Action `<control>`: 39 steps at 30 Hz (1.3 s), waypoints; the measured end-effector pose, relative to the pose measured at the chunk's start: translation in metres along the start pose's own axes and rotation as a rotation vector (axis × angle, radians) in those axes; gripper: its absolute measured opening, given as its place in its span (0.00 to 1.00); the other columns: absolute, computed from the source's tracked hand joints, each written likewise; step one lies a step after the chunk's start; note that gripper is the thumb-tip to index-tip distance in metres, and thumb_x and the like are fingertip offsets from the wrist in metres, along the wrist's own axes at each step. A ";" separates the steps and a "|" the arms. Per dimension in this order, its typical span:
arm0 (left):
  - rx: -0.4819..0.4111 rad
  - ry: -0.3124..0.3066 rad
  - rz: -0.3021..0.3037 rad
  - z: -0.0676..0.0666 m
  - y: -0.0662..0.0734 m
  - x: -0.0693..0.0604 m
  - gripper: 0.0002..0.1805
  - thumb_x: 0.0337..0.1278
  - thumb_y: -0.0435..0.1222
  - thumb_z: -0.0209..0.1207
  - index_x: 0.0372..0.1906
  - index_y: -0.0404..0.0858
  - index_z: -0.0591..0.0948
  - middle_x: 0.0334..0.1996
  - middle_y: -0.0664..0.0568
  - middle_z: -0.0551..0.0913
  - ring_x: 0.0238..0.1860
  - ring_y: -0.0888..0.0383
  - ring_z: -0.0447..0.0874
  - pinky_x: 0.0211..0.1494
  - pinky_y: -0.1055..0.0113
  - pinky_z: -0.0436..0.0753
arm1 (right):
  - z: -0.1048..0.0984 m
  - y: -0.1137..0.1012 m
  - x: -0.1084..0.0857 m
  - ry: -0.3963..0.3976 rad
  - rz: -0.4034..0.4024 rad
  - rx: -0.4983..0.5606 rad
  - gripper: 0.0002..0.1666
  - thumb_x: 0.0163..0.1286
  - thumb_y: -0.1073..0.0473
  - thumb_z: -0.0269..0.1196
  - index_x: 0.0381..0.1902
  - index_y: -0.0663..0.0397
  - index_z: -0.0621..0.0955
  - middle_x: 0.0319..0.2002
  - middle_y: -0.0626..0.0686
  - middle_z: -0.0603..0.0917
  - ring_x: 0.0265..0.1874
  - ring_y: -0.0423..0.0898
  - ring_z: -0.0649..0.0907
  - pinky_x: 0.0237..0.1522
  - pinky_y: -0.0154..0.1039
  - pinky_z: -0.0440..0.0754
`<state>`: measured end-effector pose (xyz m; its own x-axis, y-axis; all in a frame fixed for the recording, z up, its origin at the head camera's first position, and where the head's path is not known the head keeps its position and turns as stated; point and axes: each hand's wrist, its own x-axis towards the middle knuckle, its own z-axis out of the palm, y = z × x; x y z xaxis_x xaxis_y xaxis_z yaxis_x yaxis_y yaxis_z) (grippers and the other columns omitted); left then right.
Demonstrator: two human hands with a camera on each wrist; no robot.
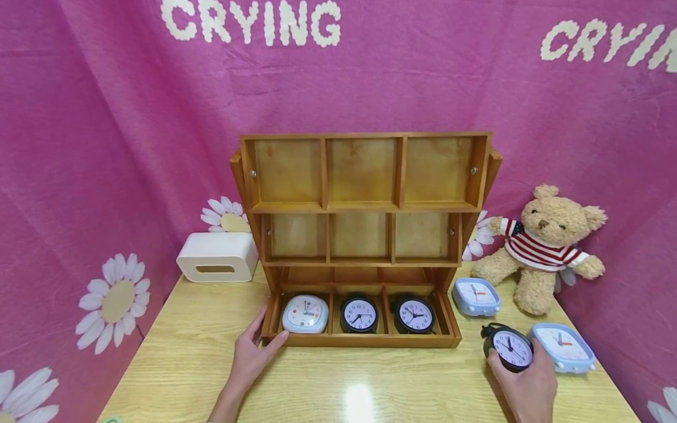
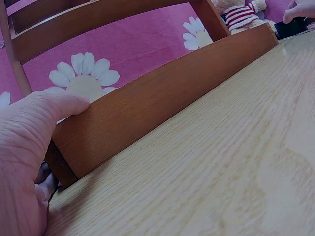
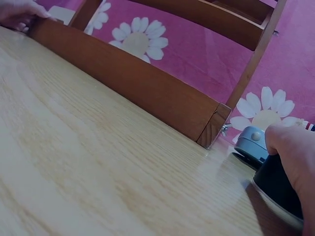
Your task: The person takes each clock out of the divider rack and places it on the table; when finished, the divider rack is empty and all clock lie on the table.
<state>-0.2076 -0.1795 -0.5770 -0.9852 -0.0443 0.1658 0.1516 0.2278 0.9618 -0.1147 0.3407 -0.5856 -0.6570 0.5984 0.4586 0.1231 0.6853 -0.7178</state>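
Observation:
My right hand (image 1: 531, 385) grips a black round alarm clock (image 1: 510, 348) at the right of the table, its white dial facing up towards the head camera. In the right wrist view the same black clock (image 3: 279, 184) shows below the thumb. At the front left corner of the wooden shelf (image 1: 365, 339), my left hand (image 1: 254, 355) holds on, the thumb over the front board and the fingers round the outer side. The bottom row of the shelf carries a white-and-blue clock (image 1: 305, 314) on the left and two black clocks, middle (image 1: 359, 315) and right (image 1: 415, 315).
Two blue square clocks stand on the right, one near the shelf (image 1: 476, 296), one beside my right hand (image 1: 563, 348). A teddy bear (image 1: 545, 247) sits behind them. A white tissue box (image 1: 218, 257) stands left of the shelf. Pink cloth (image 1: 370, 88) hangs behind.

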 end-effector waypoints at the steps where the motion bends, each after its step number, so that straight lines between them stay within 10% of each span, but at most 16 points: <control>1: 0.002 0.003 0.003 0.000 0.000 0.000 0.45 0.58 0.36 0.75 0.79 0.34 0.66 0.78 0.39 0.65 0.75 0.41 0.66 0.68 0.81 0.64 | 0.000 -0.001 0.001 0.000 -0.006 0.005 0.49 0.48 0.58 0.76 0.66 0.74 0.72 0.55 0.80 0.77 0.54 0.77 0.75 0.53 0.72 0.70; 6: 0.010 0.014 0.003 -0.001 0.000 0.001 0.46 0.57 0.35 0.75 0.79 0.34 0.66 0.77 0.40 0.66 0.75 0.42 0.67 0.68 0.82 0.64 | 0.003 -0.005 0.002 0.050 -0.066 0.054 0.49 0.47 0.59 0.77 0.66 0.72 0.74 0.58 0.78 0.77 0.57 0.76 0.75 0.57 0.70 0.71; 13: 0.001 0.013 0.012 -0.001 -0.001 0.001 0.46 0.58 0.35 0.75 0.78 0.33 0.66 0.77 0.39 0.65 0.75 0.41 0.66 0.68 0.80 0.64 | 0.007 -0.016 0.001 0.181 -0.295 0.162 0.40 0.55 0.57 0.72 0.64 0.71 0.78 0.58 0.75 0.80 0.62 0.59 0.79 0.69 0.22 0.64; 20: -0.015 0.013 0.018 -0.003 -0.003 -0.002 0.46 0.58 0.34 0.75 0.78 0.32 0.66 0.77 0.37 0.66 0.73 0.41 0.69 0.67 0.82 0.66 | 0.023 -0.048 -0.016 -0.117 -0.231 0.286 0.40 0.55 0.70 0.77 0.67 0.68 0.77 0.61 0.68 0.82 0.58 0.19 0.72 0.59 0.14 0.68; 29: 0.005 0.008 0.003 -0.002 -0.001 -0.001 0.46 0.59 0.37 0.75 0.79 0.34 0.66 0.78 0.38 0.65 0.75 0.41 0.66 0.75 0.59 0.63 | 0.043 -0.079 -0.017 -0.258 -0.217 0.310 0.44 0.63 0.66 0.75 0.75 0.65 0.71 0.71 0.67 0.74 0.70 0.41 0.73 0.62 0.13 0.65; 33: -0.011 0.009 -0.003 -0.001 -0.001 -0.001 0.46 0.58 0.35 0.75 0.79 0.34 0.66 0.77 0.39 0.65 0.75 0.42 0.66 0.73 0.69 0.65 | 0.051 -0.078 -0.014 -0.359 -0.068 0.297 0.44 0.69 0.59 0.72 0.77 0.65 0.67 0.72 0.69 0.72 0.68 0.63 0.74 0.57 0.11 0.65; 39: -0.018 0.009 0.003 0.001 0.000 0.001 0.46 0.57 0.35 0.76 0.79 0.34 0.66 0.77 0.38 0.66 0.74 0.42 0.68 0.69 0.77 0.66 | 0.059 -0.066 -0.010 -0.424 0.018 0.282 0.45 0.71 0.54 0.72 0.79 0.61 0.67 0.67 0.70 0.77 0.58 0.56 0.82 0.46 0.13 0.70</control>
<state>-0.2090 -0.1787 -0.5774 -0.9840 -0.0529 0.1702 0.1556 0.2109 0.9650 -0.1605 0.2648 -0.5735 -0.9080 0.3478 0.2337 -0.0299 0.5024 -0.8641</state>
